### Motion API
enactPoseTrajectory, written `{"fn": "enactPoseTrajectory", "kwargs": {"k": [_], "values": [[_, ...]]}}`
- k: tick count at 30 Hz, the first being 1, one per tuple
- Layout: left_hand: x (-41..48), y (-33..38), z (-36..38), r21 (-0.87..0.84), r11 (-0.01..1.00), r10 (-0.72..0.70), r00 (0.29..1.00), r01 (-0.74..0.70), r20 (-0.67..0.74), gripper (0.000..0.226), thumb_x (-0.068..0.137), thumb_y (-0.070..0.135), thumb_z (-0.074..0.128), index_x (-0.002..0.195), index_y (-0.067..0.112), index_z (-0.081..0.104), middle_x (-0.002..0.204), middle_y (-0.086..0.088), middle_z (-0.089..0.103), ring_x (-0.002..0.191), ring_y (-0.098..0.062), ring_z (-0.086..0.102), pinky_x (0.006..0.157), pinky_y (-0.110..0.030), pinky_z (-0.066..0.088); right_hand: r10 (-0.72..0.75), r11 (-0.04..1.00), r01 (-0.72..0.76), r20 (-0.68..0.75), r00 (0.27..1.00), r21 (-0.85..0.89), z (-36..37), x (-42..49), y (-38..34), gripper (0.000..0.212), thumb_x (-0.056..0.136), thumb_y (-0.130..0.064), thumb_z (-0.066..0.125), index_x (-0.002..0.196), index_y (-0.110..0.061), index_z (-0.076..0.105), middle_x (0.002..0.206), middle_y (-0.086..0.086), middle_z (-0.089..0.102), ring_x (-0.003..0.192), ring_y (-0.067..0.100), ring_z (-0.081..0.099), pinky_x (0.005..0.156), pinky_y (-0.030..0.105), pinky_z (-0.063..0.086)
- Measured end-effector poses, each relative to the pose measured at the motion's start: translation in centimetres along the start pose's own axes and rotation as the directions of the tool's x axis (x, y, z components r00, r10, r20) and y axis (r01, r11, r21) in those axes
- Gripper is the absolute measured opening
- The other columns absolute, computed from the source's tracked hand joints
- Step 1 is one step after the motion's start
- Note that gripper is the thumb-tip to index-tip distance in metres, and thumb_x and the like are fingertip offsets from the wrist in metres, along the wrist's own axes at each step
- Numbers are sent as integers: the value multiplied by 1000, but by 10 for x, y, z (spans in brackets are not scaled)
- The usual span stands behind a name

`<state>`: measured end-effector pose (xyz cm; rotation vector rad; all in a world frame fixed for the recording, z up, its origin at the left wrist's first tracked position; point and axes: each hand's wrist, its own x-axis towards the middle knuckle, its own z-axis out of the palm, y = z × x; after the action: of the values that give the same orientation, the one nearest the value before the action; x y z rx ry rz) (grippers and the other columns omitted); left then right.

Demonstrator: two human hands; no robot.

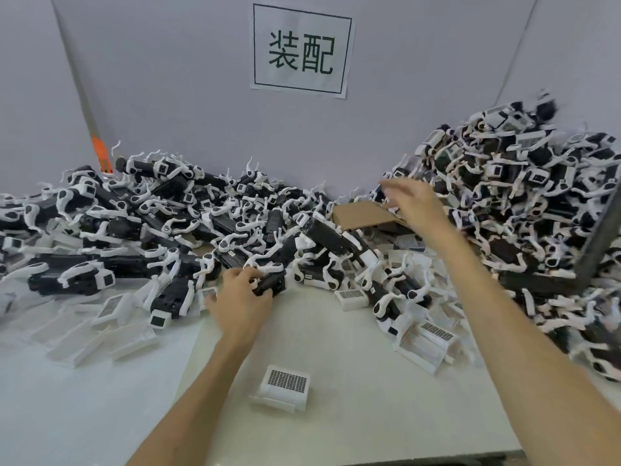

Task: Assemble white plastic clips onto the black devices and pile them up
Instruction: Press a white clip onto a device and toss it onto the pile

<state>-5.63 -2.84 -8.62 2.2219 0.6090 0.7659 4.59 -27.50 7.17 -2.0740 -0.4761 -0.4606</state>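
L grip round black device, R grip slack over cardboard

White desk. Left: low heap of black devices with white parts clipped on. Right: taller heap, same parts. Loose white clips along both heap edges, one lone clip front centre. Flat cardboard at back, between the heaps.

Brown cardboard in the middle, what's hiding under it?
The brown cardboard rests on black devices and white clips that poke out at its near edge. The right hand covers its right end. Whatever lies beneath its middle is hidden.
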Motion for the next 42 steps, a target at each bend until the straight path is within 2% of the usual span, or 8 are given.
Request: {"fn": "enactPoseTrajectory", "kwargs": {"k": [6,10,17,21,28,33,38,42], "values": [[-5,13,-5,-304,938,121,980,-165,-158,25,85,7,74,84,29,64,90,12,59,75,10,52,73,-6,43,-44,999,46,83,996,-29,106,-90,38,30,93,-16,67,123,-14,70,122,-3,65,113,8,57,95,19,42],[-8,16,-4,-380,911,99,979,-162,-180,20,84,10,72,85,28,64,90,11,60,80,14,54,70,-6,38,-266,962,271,137,954,-20,134,-109,23,23,91,-11,64,111,-15,74,116,-6,66,110,6,58,100,16,41],[-4,15,-3,-503,860,-36,972,-87,-231,16,85,6,69,92,20,67,106,-1,57,87,13,52,75,0,34,-176,982,189,368,913,-2,141,-129,35,13,91,-16,70,103,-12,75,103,-2,70,89,10,62,83,28,49],[0,12,-6,-587,809,-161,948,-33,-276,12,87,7,66,94,18,67,109,0,55,86,25,46,73,5,29,-150,972,6,604,783,233,140,-138,20,17,81,-34,76,95,-24,75,87,-14,72,77,-1,61,71,13,45],[-2,12,-3,-600,800,-191,950,5,-247,10,88,7,66,96,13,67,109,-1,53,85,30,42,72,7,28,-169,985,68,823,543,158,139,-142,15,37,73,-34,88,99,-52,70,111,-29,59,107,-4,55,91,12,41],[-2,12,-4,-598,801,-199,955,28,-221,13,88,11,67,99,17,65,106,7,52,89,15,49,74,-4,32,-85,989,-26,713,696,144,140,-137,20,9,80,-33,81,83,-41,77,89,-16,70,75,-4,60,72,13,47],[0,12,-3,-643,763,-245,951,70,-188,14,89,11,66,103,15,63,105,10,58,105,-12,53,94,-30,41,-62,997,78,417,907,-21,140,-131,33,9,92,-23,68,96,-25,77,101,-12,67,82,5,62,80,21,47],[0,13,-4,-683,724,-289,943,103,-164,12,92,11,65,100,18,61,112,3,62,103,-13,56,74,-6,39,-57,995,91,485,872,-47,135,-130,36,32,80,-45,80,108,-32,72,115,-13,57,97,-2,55,88,18,44]]}}
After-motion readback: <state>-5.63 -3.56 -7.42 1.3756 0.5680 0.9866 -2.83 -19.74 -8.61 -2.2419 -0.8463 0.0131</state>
